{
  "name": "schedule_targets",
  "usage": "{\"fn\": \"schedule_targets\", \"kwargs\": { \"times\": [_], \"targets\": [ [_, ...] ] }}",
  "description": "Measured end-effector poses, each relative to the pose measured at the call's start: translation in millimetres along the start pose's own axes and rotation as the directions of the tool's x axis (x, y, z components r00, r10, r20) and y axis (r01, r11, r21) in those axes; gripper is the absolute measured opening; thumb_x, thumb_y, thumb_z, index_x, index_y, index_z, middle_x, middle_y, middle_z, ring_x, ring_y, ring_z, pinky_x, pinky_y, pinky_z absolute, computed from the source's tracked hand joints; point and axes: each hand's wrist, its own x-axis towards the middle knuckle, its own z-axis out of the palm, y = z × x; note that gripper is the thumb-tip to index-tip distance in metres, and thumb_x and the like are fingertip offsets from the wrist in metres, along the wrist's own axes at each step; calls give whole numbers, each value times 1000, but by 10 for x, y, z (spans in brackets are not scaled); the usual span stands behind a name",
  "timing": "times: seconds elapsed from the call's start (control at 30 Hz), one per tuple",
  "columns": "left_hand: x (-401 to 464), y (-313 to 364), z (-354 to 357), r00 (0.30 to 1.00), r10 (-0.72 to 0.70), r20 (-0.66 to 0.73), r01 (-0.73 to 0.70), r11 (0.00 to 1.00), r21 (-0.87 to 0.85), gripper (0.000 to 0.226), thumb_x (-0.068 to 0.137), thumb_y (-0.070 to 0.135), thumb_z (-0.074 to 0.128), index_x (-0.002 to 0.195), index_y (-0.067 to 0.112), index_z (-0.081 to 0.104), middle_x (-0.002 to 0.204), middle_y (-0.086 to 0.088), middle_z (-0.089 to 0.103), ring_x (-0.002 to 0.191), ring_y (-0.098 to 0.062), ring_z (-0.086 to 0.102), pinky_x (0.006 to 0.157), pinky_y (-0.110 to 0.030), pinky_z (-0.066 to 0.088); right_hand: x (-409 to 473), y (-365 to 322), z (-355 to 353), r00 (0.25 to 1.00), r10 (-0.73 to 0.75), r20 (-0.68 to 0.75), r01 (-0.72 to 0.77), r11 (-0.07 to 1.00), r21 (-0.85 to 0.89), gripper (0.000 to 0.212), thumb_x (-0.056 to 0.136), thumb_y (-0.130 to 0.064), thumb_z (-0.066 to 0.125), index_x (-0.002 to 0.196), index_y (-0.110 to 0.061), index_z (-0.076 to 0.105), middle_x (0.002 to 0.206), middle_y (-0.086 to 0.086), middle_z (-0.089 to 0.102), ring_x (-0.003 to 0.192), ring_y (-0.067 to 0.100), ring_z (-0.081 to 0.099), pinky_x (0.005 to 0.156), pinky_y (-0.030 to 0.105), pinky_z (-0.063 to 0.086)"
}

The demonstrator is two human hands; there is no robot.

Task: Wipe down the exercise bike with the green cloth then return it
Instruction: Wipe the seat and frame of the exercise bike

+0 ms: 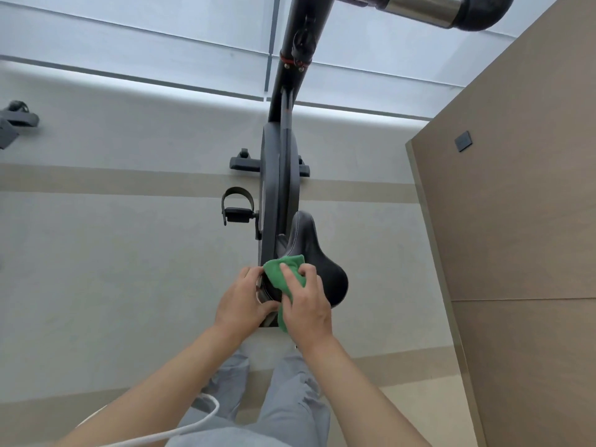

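Standing at the bottom edge: legs in grey trousers (290, 398), a white cable (180, 430) crossing at lower left. Lower centre: right hand (306, 304), grip curled over the green cloth (285, 275), pressing it on the rear of the black saddle (319, 262); left hand (240, 301), grip curled round the part under the saddle, hiding it. Centre: exercise bike (279, 162) frame, strapped pedal (237, 204) to its left. Top: handlebar (451, 8). Right: brown wall panel (516, 204). Upper left: another machine's part (16, 121).
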Motion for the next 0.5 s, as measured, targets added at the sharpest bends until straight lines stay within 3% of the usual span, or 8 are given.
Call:
{"fn": "schedule_targets", "kwargs": {
  "times": [0.07, 0.23, 0.4, 0.5],
  "targets": [
    [2, -42, 14, 1000, -15, 11, 16, 993, -115, 77, 71, 26, 94, 137, 25, 55, 124, 11, 57, 102, -15, 65, 84, -35, 57, 269, -8, 0, 999, 33, 14, -32, 998, -49, 52, 88, -9, 71, 139, -18, 64, 126, 12, 54, 96, 29, 60, 63, 43, 62],
    [1, -82, 15, 999, -35, 34, 41, 976, -212, 86, 65, 30, 99, 138, 32, 53, 126, 17, 54, 103, -8, 62, 86, -30, 55, 952, -151, -31, 991, 45, 126, -21, 983, -183, 45, 96, -11, 63, 140, -15, 60, 142, 14, 42, 108, 30, 54, 79, 42, 60],
    [63, -206, -158, 997, -51, 55, 67, 938, -339, 63, 74, 5, 89, 118, 41, 61, 119, 16, 66, 99, -7, 68, 78, -25, 58, 305, -47, -20, 997, -58, 43, 62, 992, -112, 50, 87, -9, 69, 136, -17, 64, 129, 11, 52, 101, 30, 59, 64, 40, 61],
    [103, -247, -246, 998, -69, -14, 60, 940, -337, 45, 87, 1, 72, 119, 33, 66, 116, 12, 68, 95, -6, 69, 77, -16, 53, -280, 152, -17, 990, -137, 43, 141, 986, -88, 61, 87, -6, 72, 145, -17, 60, 125, 10, 53, 99, 29, 60, 59, 37, 61]
  ]
}}
